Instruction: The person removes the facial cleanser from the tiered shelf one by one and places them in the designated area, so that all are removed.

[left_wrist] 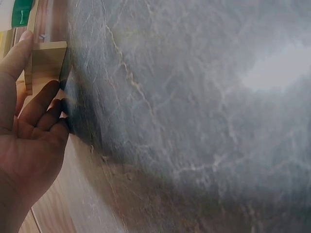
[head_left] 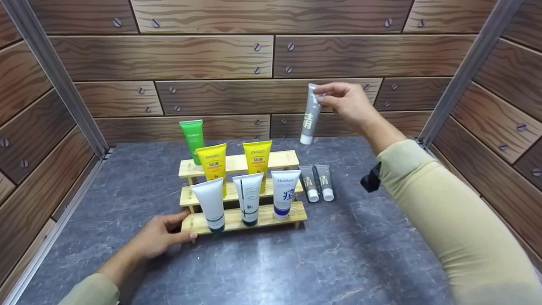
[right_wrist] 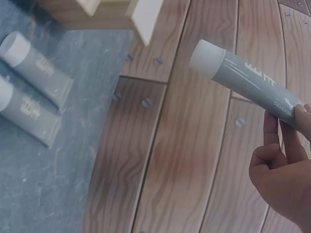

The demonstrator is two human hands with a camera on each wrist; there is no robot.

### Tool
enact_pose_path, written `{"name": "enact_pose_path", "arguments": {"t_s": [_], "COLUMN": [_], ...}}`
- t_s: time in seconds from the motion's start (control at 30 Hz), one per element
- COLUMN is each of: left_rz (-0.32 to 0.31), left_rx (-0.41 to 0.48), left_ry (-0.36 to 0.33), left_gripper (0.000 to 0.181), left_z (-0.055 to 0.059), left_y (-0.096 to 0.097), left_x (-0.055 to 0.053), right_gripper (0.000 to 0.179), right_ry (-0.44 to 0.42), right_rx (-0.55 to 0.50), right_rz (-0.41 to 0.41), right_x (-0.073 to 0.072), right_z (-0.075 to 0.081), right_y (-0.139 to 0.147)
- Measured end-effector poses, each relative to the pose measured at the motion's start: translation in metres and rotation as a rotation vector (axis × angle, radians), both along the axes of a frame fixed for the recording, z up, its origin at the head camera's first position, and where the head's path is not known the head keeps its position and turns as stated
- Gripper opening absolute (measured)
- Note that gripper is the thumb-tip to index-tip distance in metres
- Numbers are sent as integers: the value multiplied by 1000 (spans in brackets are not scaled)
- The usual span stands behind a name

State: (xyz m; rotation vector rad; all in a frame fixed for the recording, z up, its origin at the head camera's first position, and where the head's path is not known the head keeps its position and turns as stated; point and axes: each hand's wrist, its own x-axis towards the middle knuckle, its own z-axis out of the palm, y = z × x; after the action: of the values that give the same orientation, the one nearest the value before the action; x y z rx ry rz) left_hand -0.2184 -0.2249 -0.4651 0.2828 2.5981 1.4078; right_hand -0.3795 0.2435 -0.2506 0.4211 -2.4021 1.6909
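In the head view my right hand point(head_left: 351, 103) pinches a grey tube point(head_left: 311, 114) near its flat end, white cap downward, in the air behind and right of a three-step wooden rack point(head_left: 271, 215). The right wrist view shows thumb and fingertips on that same tube point(right_wrist: 252, 80). My left hand point(head_left: 154, 237) grips the left end of the rack's lowest step, thumb at the front. A green tube point(head_left: 193, 137) stands on the top step, two yellow tubes point(head_left: 257, 159) on the middle one. Three white tubes point(head_left: 250, 197) stand along the lowest step, caps down.
Two more grey tubes point(head_left: 325, 180) lie side by side on the dark marbled table point(head_left: 360, 237), right of the rack. Wood-patterned walls point(head_left: 211, 55) close off the back and both sides, with metal posts point(head_left: 449, 72) at the corners.
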Motion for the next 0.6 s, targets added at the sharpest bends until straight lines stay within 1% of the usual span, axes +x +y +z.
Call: {"name": "enact_pose_path", "arguments": {"t_s": [0.17,0.33,0.37,0.47,0.53,0.6], "left_rz": [3,7,-1,-14,-18,-12], "left_rx": [0,2,4,17,17,13], "left_ry": [4,3,3,-8,-12,-16], "left_gripper": [80,80,80,80,79,79], "left_z": [2,2,2,0,0,0], "left_y": [-1,0,0,1,0,-1], "left_x": [0,0,0,-1,-2,-2], "right_gripper": [24,28,27,26,25,25], "right_ry": [13,2,-5,-23,-43,-64], "right_rx": [-7,33,37,24,-3,-26], "right_rz": [4,-23,-30,-37,-33,-26], "right_x": [-1,1,2,4,6,6], "right_z": [-13,-22,-24,-30,-34,-38], "right_y": [17,37,41,53,61,67]}}
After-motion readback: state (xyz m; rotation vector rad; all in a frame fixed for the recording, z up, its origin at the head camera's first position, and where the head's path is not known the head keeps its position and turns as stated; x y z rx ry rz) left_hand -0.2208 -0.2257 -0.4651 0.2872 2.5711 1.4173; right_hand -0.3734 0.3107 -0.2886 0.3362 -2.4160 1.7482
